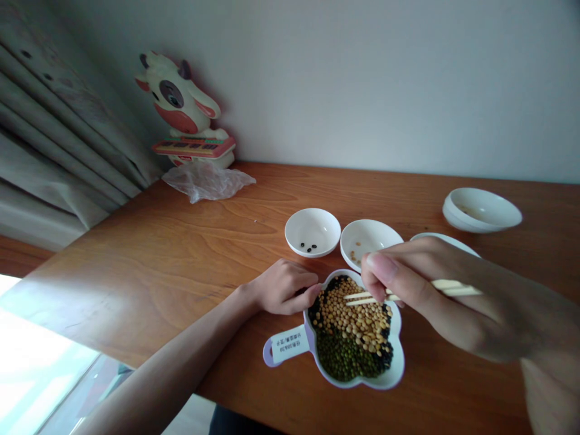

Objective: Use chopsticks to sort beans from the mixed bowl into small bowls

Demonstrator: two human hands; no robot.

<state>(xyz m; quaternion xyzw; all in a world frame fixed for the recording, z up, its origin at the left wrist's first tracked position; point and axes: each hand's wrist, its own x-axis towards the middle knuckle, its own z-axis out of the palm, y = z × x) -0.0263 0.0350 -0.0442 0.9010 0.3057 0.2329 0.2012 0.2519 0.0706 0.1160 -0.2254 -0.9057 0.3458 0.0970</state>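
Note:
My right hand [435,290] holds a pair of light chopsticks [457,288], their tips over the yellow soybeans [333,305] in a white, lilac-edged handled bowl [397,376]. Green mung beans [344,356] fill its near part, and black beans [386,357] show along the edges. Whether the tips pinch a bean, I cannot tell. At the bowl's left rim, my left hand [287,287] has its fingers closed on the edge. Just beyond stand a white bowl [312,220] with a few black beans and another white bowl [369,229] with several yellow beans.
My right hand partly hides a third white bowl [446,238]. Farther back at the right is another white bowl [473,223] with something small inside. A cow-shaped toy keyboard [194,148] and a crumpled clear plastic bag [208,181] are at the back left, near a curtain [58,145].

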